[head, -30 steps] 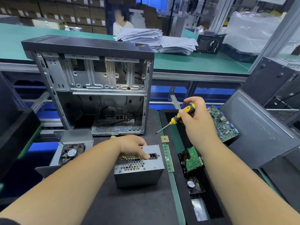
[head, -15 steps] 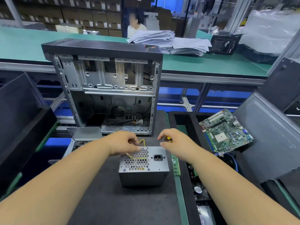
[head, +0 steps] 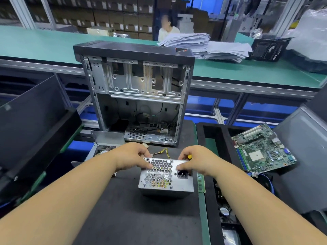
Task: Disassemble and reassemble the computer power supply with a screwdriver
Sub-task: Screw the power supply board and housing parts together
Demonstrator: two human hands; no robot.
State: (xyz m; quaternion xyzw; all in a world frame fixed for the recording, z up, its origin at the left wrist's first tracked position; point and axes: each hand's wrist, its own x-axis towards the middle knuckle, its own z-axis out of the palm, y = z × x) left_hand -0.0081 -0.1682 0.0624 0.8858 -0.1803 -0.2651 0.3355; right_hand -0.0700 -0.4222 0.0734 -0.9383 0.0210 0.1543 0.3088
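Both hands have come onto the grey metal power supply box [head: 165, 181], which stands on the near black mat [head: 123, 218]. Left hand [head: 134, 157] grips its far left corner. Right hand [head: 196, 160] grips the far right corner with the yellow-handled screwdriver [head: 189, 156] tucked inside. Right of them lies a green motherboard [head: 263, 147]. Farther away stands the open computer case [head: 139, 92].

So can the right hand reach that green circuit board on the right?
Probably yes. The motherboard lies uncovered just right of the right hand, nothing between them. But that hand is busy gripping the power supply and the screwdriver, so it must let go first.
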